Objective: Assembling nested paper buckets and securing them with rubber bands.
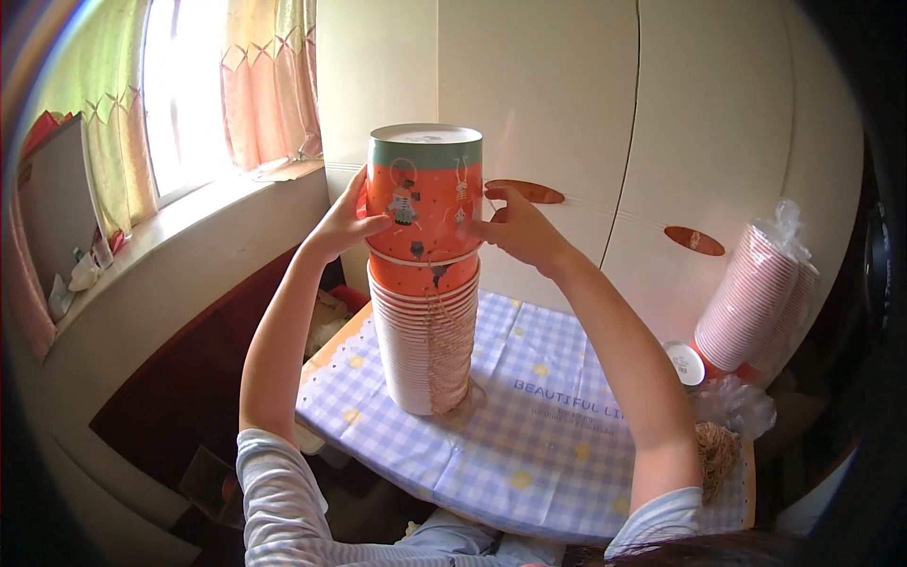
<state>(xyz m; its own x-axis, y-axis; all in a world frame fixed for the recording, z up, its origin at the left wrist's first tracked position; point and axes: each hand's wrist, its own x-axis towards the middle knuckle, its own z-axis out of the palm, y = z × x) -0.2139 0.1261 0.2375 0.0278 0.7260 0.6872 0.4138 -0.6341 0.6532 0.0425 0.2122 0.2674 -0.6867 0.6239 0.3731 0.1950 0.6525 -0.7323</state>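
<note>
A tall stack of nested paper buckets [425, 345] stands upside down on the table, white rims one above another. At its top is an orange-red paper bucket [422, 194] with a green band and printed figures, its white base facing up. My left hand [345, 225] grips its left side, thumb across the front. On the right side my right hand [518, 230] holds it between thumb and fingers; some fingertips are hidden behind it. The bucket's lower rim sits around the one below. Thin twine loops [452, 350] hang down the front of the stack.
A blue checked tablecloth [529, 416] covers the table. At its right are plastic-wrapped bucket stacks [746, 302], a single bucket lying on its side [684, 363], a crumpled clear bag [737, 404] and a twine bundle [715, 458]. Cream cabinet doors [539, 85] stand behind; a windowsill [217, 213] is at left.
</note>
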